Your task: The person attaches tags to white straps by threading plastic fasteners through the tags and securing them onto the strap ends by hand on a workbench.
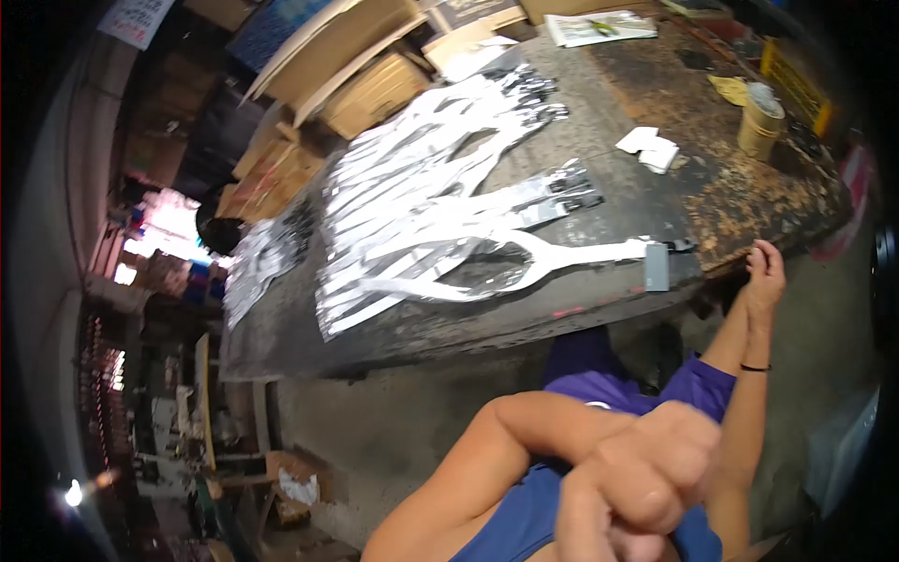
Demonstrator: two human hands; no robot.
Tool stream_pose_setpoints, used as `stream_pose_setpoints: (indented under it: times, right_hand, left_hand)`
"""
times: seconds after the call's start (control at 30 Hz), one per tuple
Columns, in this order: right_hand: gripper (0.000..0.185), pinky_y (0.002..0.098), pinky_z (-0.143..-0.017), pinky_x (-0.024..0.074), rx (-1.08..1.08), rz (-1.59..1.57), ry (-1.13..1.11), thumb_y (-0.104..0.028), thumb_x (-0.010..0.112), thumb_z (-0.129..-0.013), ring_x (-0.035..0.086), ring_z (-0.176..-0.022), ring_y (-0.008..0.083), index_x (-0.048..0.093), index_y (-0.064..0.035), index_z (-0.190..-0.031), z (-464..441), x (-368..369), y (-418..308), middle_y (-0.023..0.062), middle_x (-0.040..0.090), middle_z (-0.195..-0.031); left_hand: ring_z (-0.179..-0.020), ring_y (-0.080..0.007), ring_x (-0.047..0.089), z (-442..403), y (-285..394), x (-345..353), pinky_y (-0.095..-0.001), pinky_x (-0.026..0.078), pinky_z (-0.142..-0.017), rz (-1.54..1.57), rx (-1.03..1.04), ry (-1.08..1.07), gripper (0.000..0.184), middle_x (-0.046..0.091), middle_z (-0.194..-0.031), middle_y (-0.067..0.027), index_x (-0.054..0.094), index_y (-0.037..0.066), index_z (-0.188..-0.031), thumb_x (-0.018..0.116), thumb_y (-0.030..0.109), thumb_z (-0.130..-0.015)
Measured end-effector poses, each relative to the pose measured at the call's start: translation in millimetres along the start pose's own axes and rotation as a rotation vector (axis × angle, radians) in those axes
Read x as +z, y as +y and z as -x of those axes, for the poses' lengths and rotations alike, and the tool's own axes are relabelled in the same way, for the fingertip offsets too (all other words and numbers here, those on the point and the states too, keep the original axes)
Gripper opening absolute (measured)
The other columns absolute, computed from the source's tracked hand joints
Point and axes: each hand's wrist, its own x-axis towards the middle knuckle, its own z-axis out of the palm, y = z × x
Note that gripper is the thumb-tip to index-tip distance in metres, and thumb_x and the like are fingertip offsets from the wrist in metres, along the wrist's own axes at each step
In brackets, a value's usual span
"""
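Strips (590, 253) loop, glossy white; left fingers (648, 498) and right fingers (772, 259) curl, any hold impossible to tell.

Head-worn view downward, seemingly tilted

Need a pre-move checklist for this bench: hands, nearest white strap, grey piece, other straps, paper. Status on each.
1. Nearest white strap lying on the table: ok.
2. Grey piece fastened to that strap: cannot tell; it sits at the strap's right end.
3. Other straps separated: not ok, they overlap toward the left.
4. White paper clear of the straps: ok, lies apart.
5. Right hand clear of the straps: ok, near the table edge.
6. Left hand empty: cannot tell, fingers curled close to the camera.
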Motion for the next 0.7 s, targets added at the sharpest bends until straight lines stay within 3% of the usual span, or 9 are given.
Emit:
stream_pose_setpoints:
  times: [0.03, 0.1, 0.17, 0.4, 0.5, 0.53, 0.57, 0.6, 0.7]
  right_hand:
    - [0.02, 0.0225, -0.074, 0.0493, 0.017, 0.0, -0.032, -0.012, 0.059, -0.096, 0.059, -0.086, 0.0078, 0.065, -0.0051, -0.115, -3, -4, 6, 0.0, 0.063, -0.103]
    - [0.019, 0.0225, -0.074, 0.0492, 0.028, -0.03, -0.074, -0.012, 0.059, -0.096, 0.059, -0.085, 0.0081, 0.065, -0.0047, -0.114, 4, 15, 0, 0.0004, 0.063, -0.102]
    - [0.018, 0.0226, -0.072, 0.0488, 0.022, -0.009, -0.083, -0.012, 0.058, -0.097, 0.059, -0.083, 0.0088, 0.065, -0.004, -0.111, 3, 10, -6, 0.0011, 0.063, -0.099]
    - [0.016, 0.0228, -0.068, 0.0477, -0.006, 0.061, -0.03, -0.012, 0.054, -0.098, 0.059, -0.078, 0.0113, 0.065, -0.0014, -0.104, 1, -2, -36, 0.0037, 0.064, -0.092]
    - [0.017, 0.0228, -0.066, 0.0472, -0.017, 0.071, -0.019, -0.012, 0.052, -0.098, 0.058, -0.076, 0.0124, 0.065, -0.0003, -0.101, 4, 5, -40, 0.0048, 0.064, -0.089]
    - [0.028, 0.0231, -0.077, 0.0476, 0.024, 0.063, -0.079, -0.021, 0.055, -0.1, 0.058, -0.088, 0.0099, 0.06, -0.0026, -0.12, 2, -1, -25, 0.001, 0.063, -0.098]
    - [0.028, 0.0231, -0.077, 0.0476, 0.019, 0.064, -0.08, -0.021, 0.055, -0.1, 0.058, -0.088, 0.0099, 0.06, -0.0026, -0.12, 2, -5, -9, 0.001, 0.063, -0.098]
    - [0.025, 0.0238, -0.078, 0.0487, 0.049, 0.094, -0.081, -0.019, 0.056, -0.1, 0.059, -0.088, 0.0098, 0.062, -0.003, -0.118, 1, -5, -9, 0.0012, 0.063, -0.101]
    - [0.023, 0.0247, -0.079, 0.0491, 0.068, 0.065, -0.104, -0.016, 0.055, -0.1, 0.059, -0.09, 0.0099, 0.062, -0.003, -0.117, -3, -8, -4, 0.0014, 0.063, -0.103]
  left_hand:
    - [-0.042, -0.0124, 0.039, 1, -10, 1, -0.0274, 0.032, -0.041, -0.107, 0.107, 0.014, 0.045, 0.047, -0.057, -0.0007, 0.065, 0.037, -0.123, 0.053, 0.004, -0.094]
    - [-0.041, -0.0105, 0.037, -1, -24, -12, -0.0265, 0.033, -0.042, -0.122, 0.217, -0.135, 0.046, 0.048, -0.055, 0.0006, 0.062, 0.043, -0.126, 0.054, 0.008, -0.096]
    - [-0.04, -0.0093, 0.034, 3, -37, -6, -0.0273, 0.034, -0.042, -0.1, 0.384, -0.091, 0.044, 0.047, -0.052, 0.0008, 0.063, 0.045, -0.125, 0.059, 0.013, -0.095]
    - [-0.039, -0.0095, 0.034, 6, -20, 11, -0.0292, 0.037, -0.044, -0.08, 0.085, 0.075, 0.042, 0.045, -0.05, 0.0008, 0.063, 0.045, -0.125, 0.064, 0.017, -0.093]
    - [-0.038, -0.0114, 0.036, 9, -18, 8, -0.0306, 0.037, -0.046, 0.073, 0.12, 0.038, 0.043, 0.043, -0.048, -0.0004, 0.064, 0.043, -0.123, 0.064, 0.015, -0.091]
    - [-0.038, -0.0129, 0.036, 14, -9, 4, -0.031, 0.037, -0.047, 0.059, 0.009, -0.062, 0.046, 0.043, -0.049, -0.0015, 0.064, 0.042, -0.124, 0.061, 0.011, -0.091]
    - [-0.039, -0.0144, 0.037, 19, -4, 2, -0.0314, 0.036, -0.047, 0.043, -0.1, -0.161, 0.049, 0.043, -0.05, -0.0026, 0.063, 0.041, -0.125, 0.059, 0.006, -0.091]
    - [-0.04, -0.0157, 0.036, 4, -18, -2, -0.032, 0.031, -0.044, 0.161, 0.025, -0.258, 0.057, 0.041, -0.052, -0.0038, 0.062, 0.04, -0.126, 0.053, -0.003, -0.089]
    - [-0.041, -0.0156, 0.036, -1, -16, -6, -0.0317, 0.029, -0.043, 0.075, 0.015, -0.225, 0.062, 0.04, -0.054, -0.0025, 0.057, 0.041, -0.13, 0.049, -0.006, -0.09]
